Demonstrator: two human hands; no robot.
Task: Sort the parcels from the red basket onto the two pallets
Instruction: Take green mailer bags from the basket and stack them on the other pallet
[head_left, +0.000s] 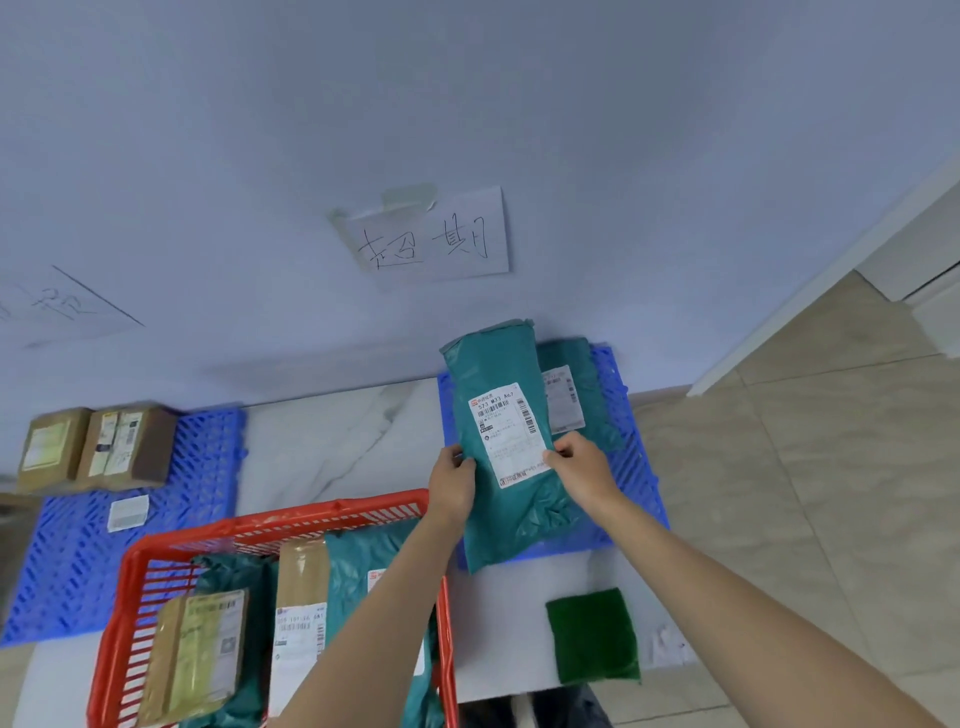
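Note:
I hold a teal plastic mailer (501, 374) with a white shipping label up in front of me, above the right blue pallet (636, 467). My left hand (453, 480) grips its left edge and my right hand (579, 467) pinches its right edge at the label. Another teal mailer (582, 384) lies on that pallet behind it. The red basket (156, 566) sits at the lower left with cardboard boxes (200, 654) and teal mailers (363, 566) inside. The left blue pallet (202, 467) carries two brown boxes (124, 447) and a small white label.
A handwritten paper sign (431, 239) is taped to the blue wall above the right pallet; another sign (62, 306) is at the left. A dark green square (592, 636) lies on the white floor to the right of the basket. A white door frame stands at the right.

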